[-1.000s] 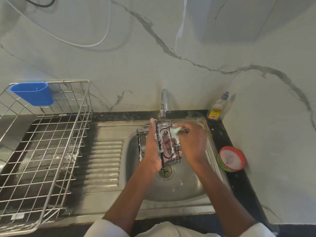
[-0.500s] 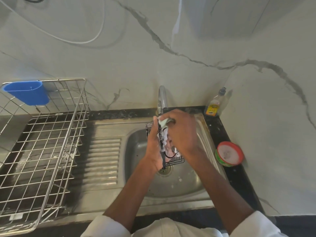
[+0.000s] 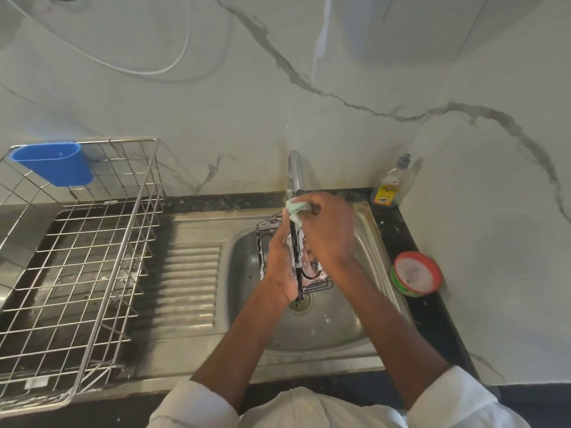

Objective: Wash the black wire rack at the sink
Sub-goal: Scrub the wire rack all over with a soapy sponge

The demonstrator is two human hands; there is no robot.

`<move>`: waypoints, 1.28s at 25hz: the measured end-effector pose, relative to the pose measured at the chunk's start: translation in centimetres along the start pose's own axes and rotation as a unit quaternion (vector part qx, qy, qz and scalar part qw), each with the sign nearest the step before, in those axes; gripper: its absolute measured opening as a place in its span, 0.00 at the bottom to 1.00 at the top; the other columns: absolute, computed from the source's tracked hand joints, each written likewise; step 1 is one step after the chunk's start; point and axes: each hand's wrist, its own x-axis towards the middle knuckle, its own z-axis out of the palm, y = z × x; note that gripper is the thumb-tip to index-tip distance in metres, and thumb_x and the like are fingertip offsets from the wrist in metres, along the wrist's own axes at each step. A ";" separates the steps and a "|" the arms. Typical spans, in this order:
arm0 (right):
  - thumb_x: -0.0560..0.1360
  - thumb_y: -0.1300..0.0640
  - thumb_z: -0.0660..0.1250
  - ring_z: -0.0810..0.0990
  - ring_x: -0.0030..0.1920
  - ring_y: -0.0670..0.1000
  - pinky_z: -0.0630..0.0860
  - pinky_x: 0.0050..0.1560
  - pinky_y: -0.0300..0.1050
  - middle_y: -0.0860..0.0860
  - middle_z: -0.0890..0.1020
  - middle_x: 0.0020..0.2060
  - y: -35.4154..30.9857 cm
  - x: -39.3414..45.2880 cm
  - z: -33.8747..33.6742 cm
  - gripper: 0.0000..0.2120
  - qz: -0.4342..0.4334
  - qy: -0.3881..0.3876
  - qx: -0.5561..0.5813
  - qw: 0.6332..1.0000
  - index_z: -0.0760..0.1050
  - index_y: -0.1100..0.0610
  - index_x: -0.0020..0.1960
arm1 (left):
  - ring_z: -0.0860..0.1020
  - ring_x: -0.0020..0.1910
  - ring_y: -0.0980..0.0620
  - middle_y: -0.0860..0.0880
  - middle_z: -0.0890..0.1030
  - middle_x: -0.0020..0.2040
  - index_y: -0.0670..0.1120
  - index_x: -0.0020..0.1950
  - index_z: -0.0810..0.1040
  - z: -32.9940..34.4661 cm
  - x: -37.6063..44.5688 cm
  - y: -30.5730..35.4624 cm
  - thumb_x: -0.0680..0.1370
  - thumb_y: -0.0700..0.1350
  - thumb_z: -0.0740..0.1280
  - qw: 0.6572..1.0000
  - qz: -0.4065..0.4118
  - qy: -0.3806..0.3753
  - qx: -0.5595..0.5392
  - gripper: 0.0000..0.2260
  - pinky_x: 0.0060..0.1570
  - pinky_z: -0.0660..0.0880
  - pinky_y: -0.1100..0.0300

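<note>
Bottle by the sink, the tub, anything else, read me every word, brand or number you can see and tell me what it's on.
Nothing can be read as text.
Dish soap bottle: yellow-orange label with a small white and red patch at the top, print too blurred to read.
Red-rimmed tub: green side with markings, too small to read.
Blue caddy on the drying rack: no print visible.

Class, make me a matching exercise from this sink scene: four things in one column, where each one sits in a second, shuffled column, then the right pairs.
Things
1. blue cup
2. soap bottle
3. red-rimmed tub
4. black wire rack

Places
A. held over the sink basin
B. on the dark counter right of the sink
C. hung on the silver drying rack's back corner
D. against the wall, right of the tap

Pairs: 1-C, 2-D, 3-B, 4-A
</note>
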 end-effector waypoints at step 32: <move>0.70 0.73 0.71 0.83 0.45 0.41 0.78 0.45 0.31 0.47 0.86 0.47 3.5 -4.3 1.0 0.18 -0.075 -0.140 0.002 0.987 0.87 0.53 0.51 | 0.84 0.47 0.46 0.42 0.85 0.48 0.41 0.56 0.85 -2.4 1.6 1.1 0.77 0.70 0.67 0.993 -0.042 0.013 -0.106 0.32 0.52 0.81 0.52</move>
